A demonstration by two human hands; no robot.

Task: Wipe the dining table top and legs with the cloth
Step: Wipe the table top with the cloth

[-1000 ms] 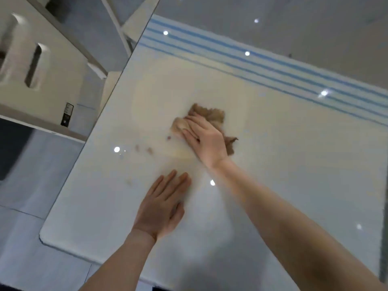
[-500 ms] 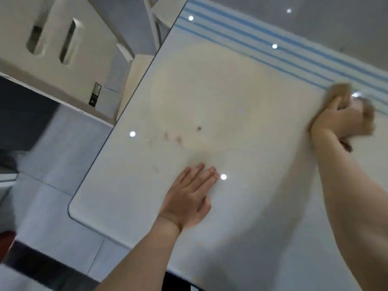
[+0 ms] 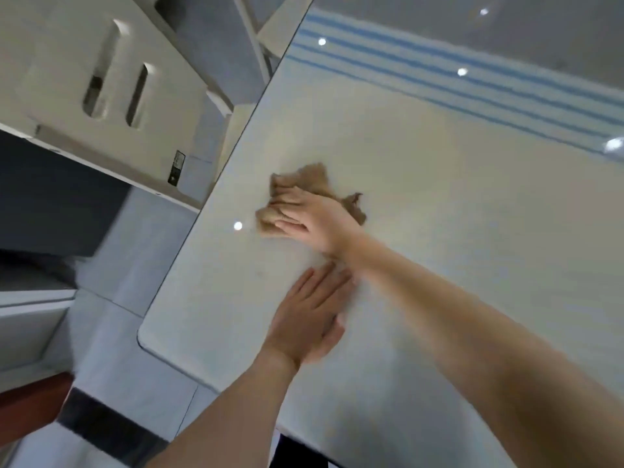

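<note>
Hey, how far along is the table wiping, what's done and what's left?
Done: the table top looks glossy around the cloth, though blur hides fine marks. In hand: the right hand presses the cloth flat near the top's left edge; the left hand rests flat beside it. Left: possibly the legs, which are out of view.

The crumpled tan fabric cloth (image 3: 314, 179) lies bunched on the glossy white rectangular dining table top (image 3: 439, 214), near its left edge.
</note>
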